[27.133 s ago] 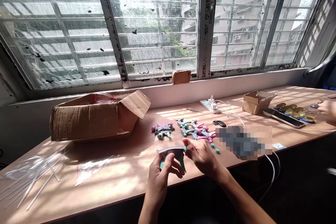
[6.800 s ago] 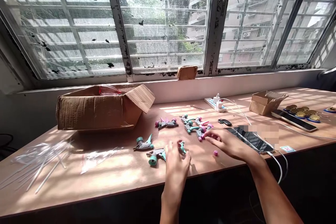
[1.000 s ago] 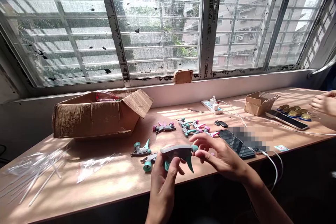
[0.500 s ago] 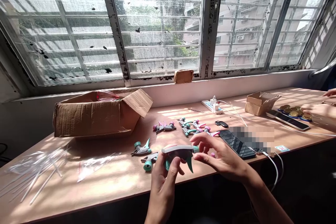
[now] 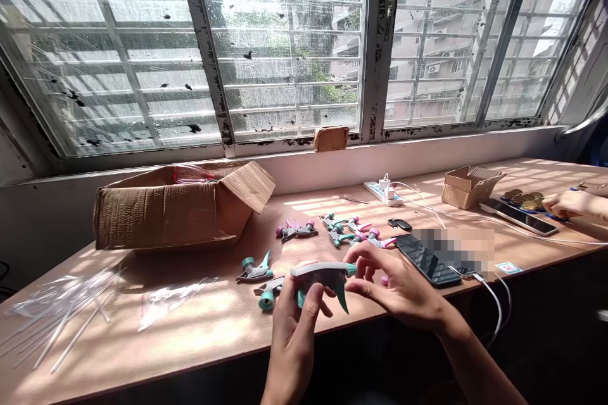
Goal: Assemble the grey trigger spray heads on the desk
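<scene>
A grey and green trigger spray head [image 5: 320, 275] is held by my left hand [image 5: 297, 316], which is closed around its body with the thumb on the near side. Its green nozzle points right and its green trigger hangs down. My right hand [image 5: 396, 281] is at the nozzle, the index fingertip beside it and the thumb below, with a gap between them. Behind my left hand lie a green-capped spray head [image 5: 255, 269] and another with its green cap [image 5: 266, 300] facing me. Farther back are a pink spray head [image 5: 297, 230] and a cluster of pink and green spray heads [image 5: 354, 231].
An open cardboard box [image 5: 156, 215] stands at the back left, with thin white tubes [image 5: 71, 323] and a plastic bag [image 5: 171, 300] in front. A black phone [image 5: 427, 259], power strip [image 5: 384, 193] and small box [image 5: 470, 186] are rightward. Another person's hand [image 5: 567, 202] is by gold-coloured round pieces.
My hands and the spray head stay nearly in the same pose, with the whole view shifted slightly. The other person's hand at the far right has moved a little.
</scene>
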### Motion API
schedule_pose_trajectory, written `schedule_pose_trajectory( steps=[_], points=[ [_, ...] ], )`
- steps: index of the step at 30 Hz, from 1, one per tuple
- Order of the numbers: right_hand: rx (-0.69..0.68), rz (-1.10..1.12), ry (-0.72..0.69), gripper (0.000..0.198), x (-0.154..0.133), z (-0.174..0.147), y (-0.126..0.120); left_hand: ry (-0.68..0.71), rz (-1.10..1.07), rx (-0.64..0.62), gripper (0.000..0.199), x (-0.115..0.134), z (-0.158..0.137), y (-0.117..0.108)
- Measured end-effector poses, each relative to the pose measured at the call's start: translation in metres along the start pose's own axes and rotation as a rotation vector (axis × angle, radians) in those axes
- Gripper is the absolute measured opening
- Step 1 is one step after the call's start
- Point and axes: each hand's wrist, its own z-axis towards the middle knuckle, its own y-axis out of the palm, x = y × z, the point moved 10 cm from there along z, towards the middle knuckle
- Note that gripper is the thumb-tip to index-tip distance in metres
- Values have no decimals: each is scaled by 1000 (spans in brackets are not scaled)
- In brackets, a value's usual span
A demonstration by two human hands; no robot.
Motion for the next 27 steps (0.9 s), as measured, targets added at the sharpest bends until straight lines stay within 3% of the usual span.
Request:
schedule_pose_trajectory(
  steps=[4,9,13,18,24,27],
  points=[
    [33,-72,-48,30,-7,-1,-2,0,-5,-28,32,2,0,3],
    [5,-46,-100,57,-12,1,3,-38,-37,-88,34,0,0,9],
    [-16,-13,-50,35,-6,1,4,-25,-15,-52,32,2,0,5],
    [14,-54,-17,34,-4,0,1,-9,-35,-29,26,5,0,2],
    [-41,-55,-78,62,-11,0,7,-3,-49,-103,33,3,0,12],
    [-41,-21,-32,60,-6,0,6,7,-89,-97,34,4,0,13]
  ],
)
